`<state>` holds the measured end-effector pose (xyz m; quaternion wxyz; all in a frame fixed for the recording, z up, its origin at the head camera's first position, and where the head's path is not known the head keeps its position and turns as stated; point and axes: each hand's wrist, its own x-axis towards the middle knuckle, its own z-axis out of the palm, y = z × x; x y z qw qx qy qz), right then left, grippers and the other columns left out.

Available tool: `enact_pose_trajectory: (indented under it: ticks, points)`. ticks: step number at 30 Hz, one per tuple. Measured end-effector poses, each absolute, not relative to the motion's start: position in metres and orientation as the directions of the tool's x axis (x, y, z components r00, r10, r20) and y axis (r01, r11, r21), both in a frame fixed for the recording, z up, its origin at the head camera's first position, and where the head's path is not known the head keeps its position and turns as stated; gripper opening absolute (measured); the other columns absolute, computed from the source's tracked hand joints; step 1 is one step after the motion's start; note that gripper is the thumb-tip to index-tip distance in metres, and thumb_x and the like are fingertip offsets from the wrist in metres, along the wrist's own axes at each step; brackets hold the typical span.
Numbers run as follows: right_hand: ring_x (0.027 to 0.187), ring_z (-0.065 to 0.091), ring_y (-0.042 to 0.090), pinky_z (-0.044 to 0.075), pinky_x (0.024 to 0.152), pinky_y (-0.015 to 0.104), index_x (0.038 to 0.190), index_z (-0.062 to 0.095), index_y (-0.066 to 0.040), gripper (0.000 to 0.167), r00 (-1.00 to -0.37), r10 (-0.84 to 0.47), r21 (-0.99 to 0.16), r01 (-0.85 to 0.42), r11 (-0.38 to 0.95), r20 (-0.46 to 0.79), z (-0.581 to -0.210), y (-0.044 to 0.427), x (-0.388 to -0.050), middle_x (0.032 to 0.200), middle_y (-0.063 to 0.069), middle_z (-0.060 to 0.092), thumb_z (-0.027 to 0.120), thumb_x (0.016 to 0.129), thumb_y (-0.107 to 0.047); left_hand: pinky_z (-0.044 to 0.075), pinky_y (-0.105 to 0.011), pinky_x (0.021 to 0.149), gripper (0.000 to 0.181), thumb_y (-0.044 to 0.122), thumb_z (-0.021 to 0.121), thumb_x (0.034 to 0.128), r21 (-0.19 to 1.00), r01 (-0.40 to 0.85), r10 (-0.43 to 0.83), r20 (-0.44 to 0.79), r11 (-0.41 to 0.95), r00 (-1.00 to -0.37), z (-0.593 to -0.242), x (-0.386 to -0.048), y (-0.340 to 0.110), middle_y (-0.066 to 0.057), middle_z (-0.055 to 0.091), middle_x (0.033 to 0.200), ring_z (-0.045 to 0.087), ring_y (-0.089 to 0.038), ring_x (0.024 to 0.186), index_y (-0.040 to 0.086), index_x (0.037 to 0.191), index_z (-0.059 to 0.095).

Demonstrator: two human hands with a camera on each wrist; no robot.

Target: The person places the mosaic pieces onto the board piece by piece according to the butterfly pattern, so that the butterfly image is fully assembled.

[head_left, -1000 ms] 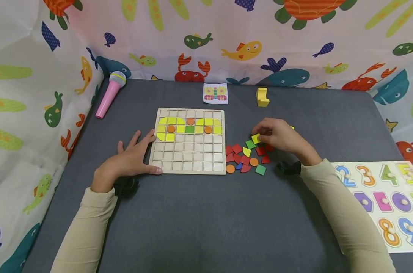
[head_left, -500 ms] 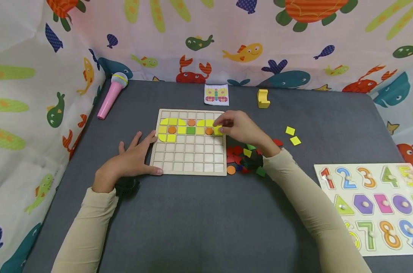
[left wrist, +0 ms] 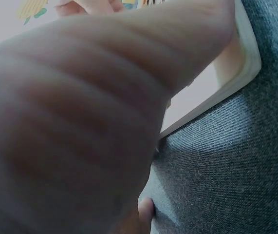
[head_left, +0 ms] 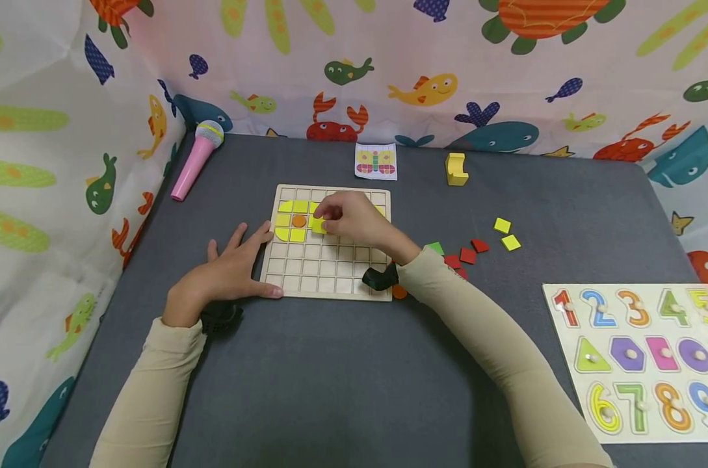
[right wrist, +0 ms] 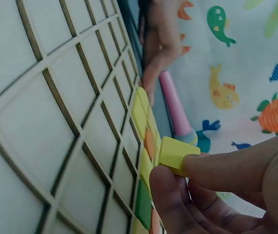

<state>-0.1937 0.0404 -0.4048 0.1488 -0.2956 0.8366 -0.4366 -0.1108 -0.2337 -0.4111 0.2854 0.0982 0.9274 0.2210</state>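
My right hand [head_left: 359, 222] pinches a yellow square tile [right wrist: 173, 152] between thumb and fingers, over the upper rows of the wooden grid board [head_left: 307, 268]. In the right wrist view the tile is tilted and apart from the grid. Yellow tiles, an orange round tile [head_left: 298, 221] and a green tile [right wrist: 142, 204] lie in the board's cells; my right hand hides some of them in the head view. My left hand [head_left: 219, 276] rests at the board's left edge, fingers spread, thumb at the near left corner.
Loose red tiles [head_left: 467, 255] and two yellow tiles [head_left: 510, 242] lie right of the board, partly behind my right sleeve. Behind are a butterfly pattern card [head_left: 376, 162], a yellow block [head_left: 456, 169] and a pink microphone [head_left: 196, 162]. A number puzzle [head_left: 640, 364] lies at right.
My right hand has picked up the yellow square tile from the loose pile and carried it left across the board. My left hand has stayed at the board's edge.
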Motion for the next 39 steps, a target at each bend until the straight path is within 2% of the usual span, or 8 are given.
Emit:
enact_pose_trajectory:
  ticks: [7, 17, 27, 32, 39]
  points:
    - [0.084, 0.06, 0.021, 0.049, 0.078, 0.03, 0.106, 0.079, -0.001, 0.011, -0.762, -0.647, -0.754, -0.436, 0.492, 0.018, -0.41, 0.026, -0.191, 0.092, 0.007, 0.072, 0.072, 0.098, 0.002, -0.013, -0.082, 0.112, 0.132, 0.062, 0.089, 0.0811, 0.461, 0.057, 0.306, -0.488, 0.886, -0.817, -0.41, -0.11, -0.234, -0.018, 0.004, 0.179, -0.014, -0.045, 0.161, 0.014, 0.173, 0.006]
    - [0.086, 0.062, 0.022, 0.052, 0.082, 0.033, 0.103, 0.08, -0.002, 0.015, -0.741, -0.671, -0.671, -0.519, 0.53, 0.043, -0.411, 0.02, -0.187, 0.095, 0.007, 0.074, 0.067, 0.098, 0.004, -0.014, -0.083, 0.111, 0.132, 0.061, 0.089, 0.0814, 0.467, 0.058, 0.312, -0.487, 0.882, -0.816, -0.406, -0.11, -0.232, -0.02, 0.005, 0.178, -0.015, -0.046, 0.16, 0.012, 0.172, 0.007]
    - [0.086, 0.056, 0.023, 0.048, 0.08, 0.032, 0.091, 0.077, -0.002, 0.018, -0.652, -0.753, -0.54, -0.666, 0.514, 0.088, -0.411, 0.017, -0.177, 0.087, 0.008, 0.066, 0.062, 0.096, 0.008, -0.011, -0.085, 0.11, 0.128, 0.059, 0.089, 0.0824, 0.468, 0.073, 0.317, -0.467, 0.881, -0.825, -0.407, -0.107, -0.235, -0.017, 0.003, 0.179, -0.013, -0.047, 0.16, 0.01, 0.172, 0.013]
    - [0.09, 0.061, 0.022, 0.052, 0.084, 0.032, 0.101, 0.081, -0.002, 0.012, -0.674, -0.734, -0.579, -0.632, 0.516, 0.082, -0.405, 0.044, -0.176, 0.096, 0.007, 0.071, 0.069, 0.1, -0.001, -0.012, -0.084, 0.111, 0.128, 0.06, 0.089, 0.0818, 0.464, 0.065, 0.312, -0.478, 0.883, -0.821, -0.408, -0.108, -0.235, -0.016, 0.001, 0.179, -0.014, -0.047, 0.16, 0.011, 0.172, 0.012]
    - [0.094, 0.065, 0.023, 0.056, 0.084, 0.037, 0.112, 0.08, 0.0, 0.014, -0.738, -0.674, -0.618, -0.541, 0.57, 0.025, -0.389, 0.109, -0.173, 0.106, 0.01, 0.073, 0.073, 0.101, -0.005, -0.013, -0.084, 0.11, 0.131, 0.061, 0.089, 0.0808, 0.476, 0.066, 0.323, -0.481, 0.877, -0.815, -0.407, -0.109, -0.232, -0.017, 0.002, 0.179, -0.015, -0.047, 0.16, 0.011, 0.173, 0.009]
